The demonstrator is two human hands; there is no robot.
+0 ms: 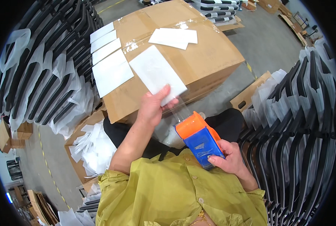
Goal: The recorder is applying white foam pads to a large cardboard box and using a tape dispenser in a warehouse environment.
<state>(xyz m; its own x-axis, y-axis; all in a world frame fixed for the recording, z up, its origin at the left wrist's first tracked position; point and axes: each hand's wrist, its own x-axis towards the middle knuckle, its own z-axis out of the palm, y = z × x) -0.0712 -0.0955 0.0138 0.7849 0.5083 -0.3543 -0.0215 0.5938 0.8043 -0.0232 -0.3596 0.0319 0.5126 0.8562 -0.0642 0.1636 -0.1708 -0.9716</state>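
My left hand (155, 106) is closed on the near end of a white foam sheet (156, 69), thumb on top, at the near edge of a large cardboard box (209, 56). In my right hand (230, 159) is an orange and blue tape dispenser (200, 137), its toothed edge pointing toward the left hand. A strip of clear tape (181, 110) stretches between the dispenser and the sheet's near end. Several white sheets (112, 72) lie overlapped in a row along the box's left side. Two more white pieces (171, 38) rest farther back on the box.
Tall stacks of black curved parts in white wrapping stand at the left (44, 83) and at the right (299, 128). An open carton (76, 160) full of white sheets (94, 148) is by my left knee. Flattened cardboard (250, 92) leans beside the right stack.
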